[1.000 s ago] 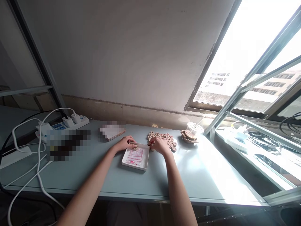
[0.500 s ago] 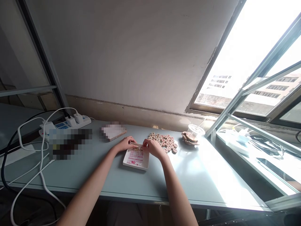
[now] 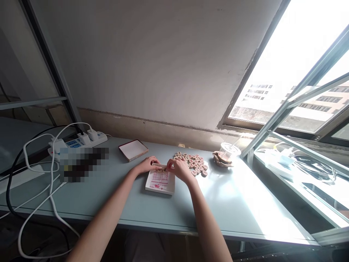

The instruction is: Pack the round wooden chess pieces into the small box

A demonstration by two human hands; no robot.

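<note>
Single characters, some red and some dark, mark the round pieces [image 3: 195,165] massed on the counter [image 3: 223,203], each too small to read with certainty. Two more pieces [image 3: 164,170] at the far end of the white box [image 3: 159,191] bear dark characters, likewise unreadable. Bold red characters stand near the close edge of the red-lined sheet [image 3: 160,177] inside that box, their wording unclear, while tiny print on the side of the open lid [image 3: 133,149] is illegible
</note>
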